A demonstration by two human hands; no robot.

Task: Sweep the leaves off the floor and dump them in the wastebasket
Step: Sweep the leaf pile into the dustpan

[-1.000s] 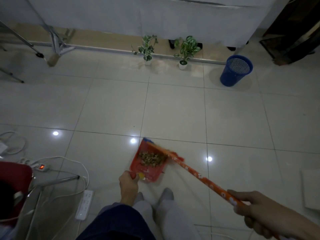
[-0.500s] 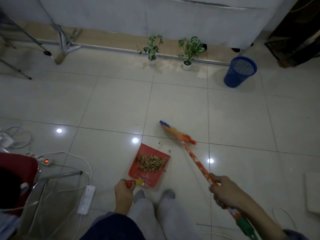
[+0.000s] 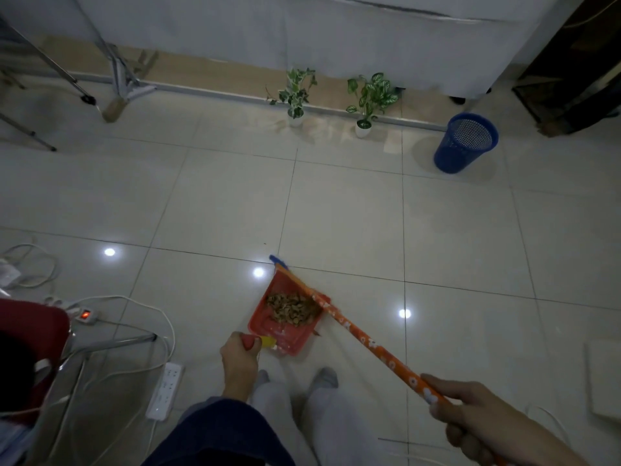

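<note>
floor (image 3: 336,203): pale glossy tiles with ceiling-light glare spots. blue mesh bin (image 3: 465,142) stands far right by the wall, well apart from the dustpan. red chair (image 3: 30,348) is cut off at the left edge. two potted plants (image 3: 368,99) sit along the wall. white power strip (image 3: 165,386) and its cables lie left of the legs.

broom (image 3: 356,332): orange patterned stick runs diagonally; its head lies over the dustpan's far edge, bristles hard to make out. vs 0.5 s ago the head has come back from the open tile onto the pan. red dustpan (image 3: 289,319) rests on the floor, leaves (image 3: 292,307) piled inside.

right hand (image 3: 470,418) wraps the stick low right, stick end cut off. left hand (image 3: 240,361) grips the pan's handle. no readable text.
</note>
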